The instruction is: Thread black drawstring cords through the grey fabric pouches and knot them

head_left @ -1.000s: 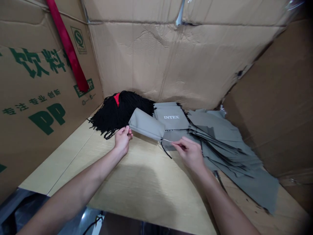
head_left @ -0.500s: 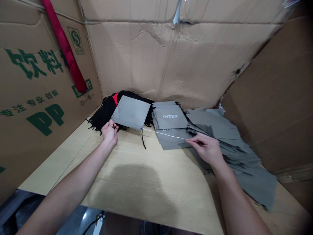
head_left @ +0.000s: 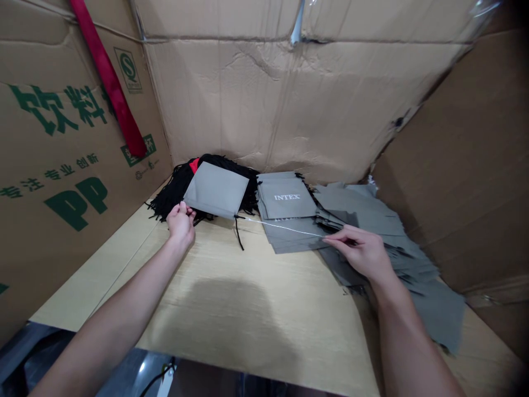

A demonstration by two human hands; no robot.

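Note:
My left hand (head_left: 181, 221) pinches the lower left corner of a small grey fabric pouch (head_left: 217, 189), holding it tilted above the table. A short black cord (head_left: 239, 234) hangs from the pouch's lower right corner. From that corner a thin whitish wire (head_left: 285, 227) stretches across to my right hand (head_left: 359, 248), whose thumb and fingertips are closed on its end. Whether the wire passes through the pouch's edge is too small to tell. Behind the pouch lies a heap of black cords (head_left: 169, 193) with a red band.
Grey pouches printed INTEX (head_left: 287, 197) are stacked in the middle. A spread pile of grey pouches (head_left: 363, 207) covers the table's right side. Cardboard walls (head_left: 256, 99) enclose the table (head_left: 231, 331) at the back and sides. A red ribbon (head_left: 109, 82) hangs at left.
My right hand has moved a little to the right, drawing the wire's end with it. My left hand and the pouch have shifted slightly left.

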